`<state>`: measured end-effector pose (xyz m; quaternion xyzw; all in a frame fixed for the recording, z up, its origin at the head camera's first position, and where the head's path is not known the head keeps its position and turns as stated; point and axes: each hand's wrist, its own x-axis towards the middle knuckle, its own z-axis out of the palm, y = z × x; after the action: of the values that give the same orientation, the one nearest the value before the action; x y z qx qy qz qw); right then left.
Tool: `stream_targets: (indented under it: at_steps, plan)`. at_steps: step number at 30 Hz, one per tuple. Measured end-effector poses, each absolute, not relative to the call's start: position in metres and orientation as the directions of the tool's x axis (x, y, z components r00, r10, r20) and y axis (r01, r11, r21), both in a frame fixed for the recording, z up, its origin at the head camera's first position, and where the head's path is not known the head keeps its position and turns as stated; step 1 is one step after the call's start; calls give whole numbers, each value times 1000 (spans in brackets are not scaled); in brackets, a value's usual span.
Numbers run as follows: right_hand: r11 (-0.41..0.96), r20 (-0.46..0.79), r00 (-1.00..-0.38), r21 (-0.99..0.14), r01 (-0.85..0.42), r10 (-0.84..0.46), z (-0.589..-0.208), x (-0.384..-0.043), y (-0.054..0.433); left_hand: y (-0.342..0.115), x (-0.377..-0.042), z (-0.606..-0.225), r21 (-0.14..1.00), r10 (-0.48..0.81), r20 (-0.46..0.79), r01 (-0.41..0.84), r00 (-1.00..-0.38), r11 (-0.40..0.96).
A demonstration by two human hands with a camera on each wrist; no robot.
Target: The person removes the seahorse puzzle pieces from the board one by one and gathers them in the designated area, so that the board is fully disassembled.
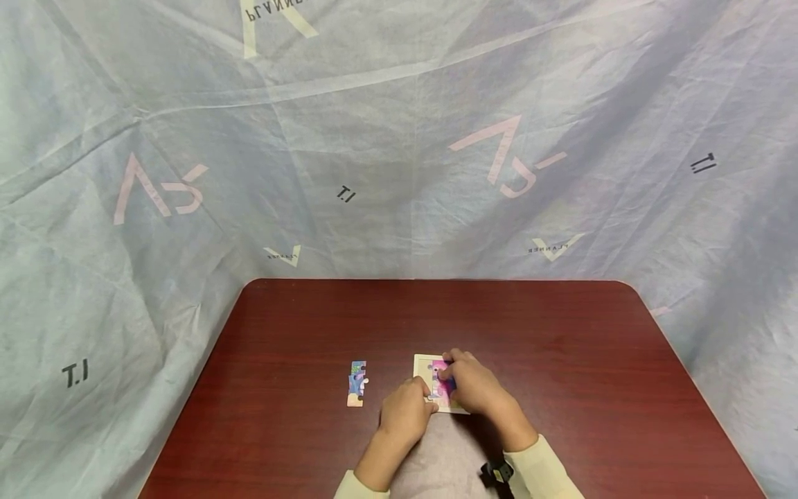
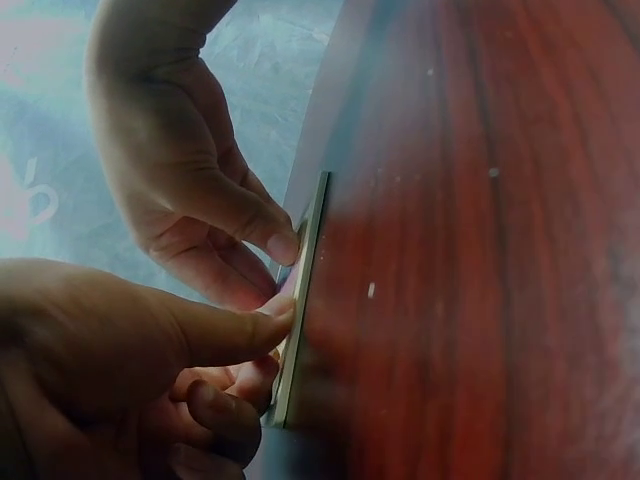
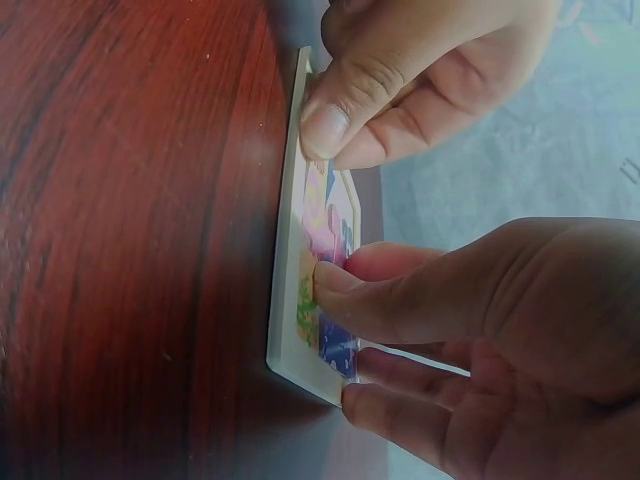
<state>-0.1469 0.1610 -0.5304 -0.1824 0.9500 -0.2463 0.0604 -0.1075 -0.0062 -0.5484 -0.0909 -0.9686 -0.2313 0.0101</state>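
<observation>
A shallow cream puzzle tray (image 1: 422, 367) lies on the table under both hands. Joined puzzle pieces (image 1: 443, 392) in pink, purple and blue cover its right part; bare cream backing shows at its left. At the tray's near left side, my left hand (image 1: 404, 414) pinches a small puzzle piece between thumb and index finger, mostly hidden by the fingers. My right hand (image 1: 476, 385) reaches over the right side, with its thumb (image 3: 340, 285) on the picture and the other fingers extended along the far edge. Several loose puzzle pieces (image 1: 356, 393) lie left of the tray.
The dark red wooden table (image 1: 299, 333) has rounded far corners. Grey fabric printed with letters (image 1: 374, 152) hangs behind it and along both sides. A black device (image 1: 497, 473) sits by the right sleeve.
</observation>
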Motion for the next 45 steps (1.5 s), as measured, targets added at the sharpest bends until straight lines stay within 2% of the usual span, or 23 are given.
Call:
stream_targets:
  at_steps: [14, 27, 38, 45]
  plan:
    - [815, -23, -934, -497, -300, -357, -530, -145, 159, -11, -111, -551, 489, 214, -6, 184, -977, 853]
    - [848, 28, -947, -437, -299, -320, -533, -147, 154, -13, -112, -550, 499, 297, -10, 253, -955, 829]
    - [868, 99, -946, -376, -324, -310, -537, -146, 152, -11, -111, -550, 534, 284, -37, 221, -958, 816]
    - [881, 81, -954, -367, -299, -290, -537, -150, 148, -8, -112, -547, 482, 279, -53, 220, -959, 848]
